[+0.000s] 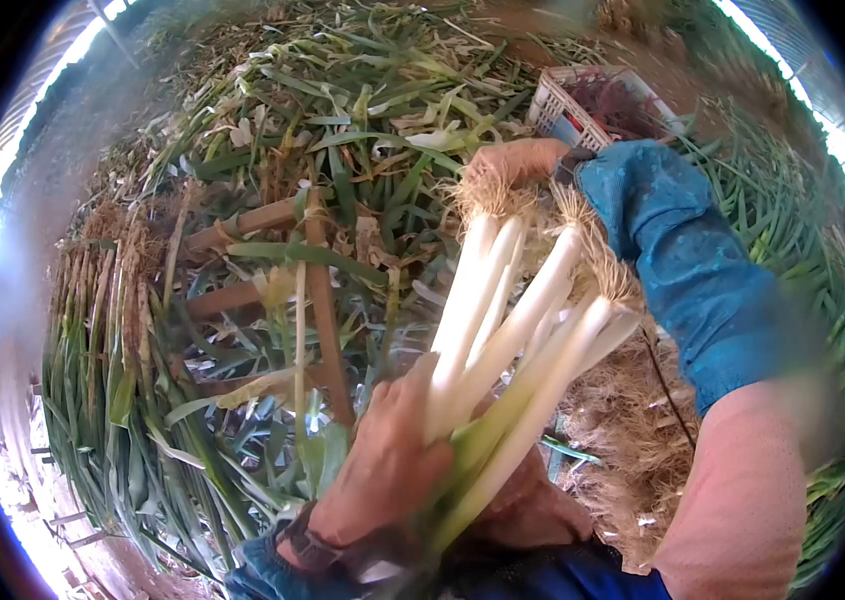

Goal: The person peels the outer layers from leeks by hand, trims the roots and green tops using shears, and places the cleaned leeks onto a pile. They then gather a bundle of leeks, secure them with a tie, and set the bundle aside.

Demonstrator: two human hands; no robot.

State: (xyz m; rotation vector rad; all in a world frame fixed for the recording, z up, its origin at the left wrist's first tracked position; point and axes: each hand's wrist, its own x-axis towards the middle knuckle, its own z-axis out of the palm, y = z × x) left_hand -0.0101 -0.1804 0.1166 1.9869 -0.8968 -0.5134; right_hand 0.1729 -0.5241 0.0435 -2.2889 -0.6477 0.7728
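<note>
The left hand (383,470) grips a bunch of leeks (513,330) by the stalks, closed around them; the right hand (513,160) cups their roots (488,195), near a crate (598,100).

Wooden frame (323,300) of crossed slats sits just left of the hands, half buried in green leaves. Big heap of cut leaves and trimmings (363,110) spreads above and left of them. Row of untrimmed stalks (93,330) lies well to the left, roots pointing up, tops down. White plastic crate (593,100) sits just above the upper hand, dark stuff inside, can't tell what. Pile of dry root trimmings (623,440) lies below the sleeve, right of the lower hand. More green stalks (803,230) far right.
</note>
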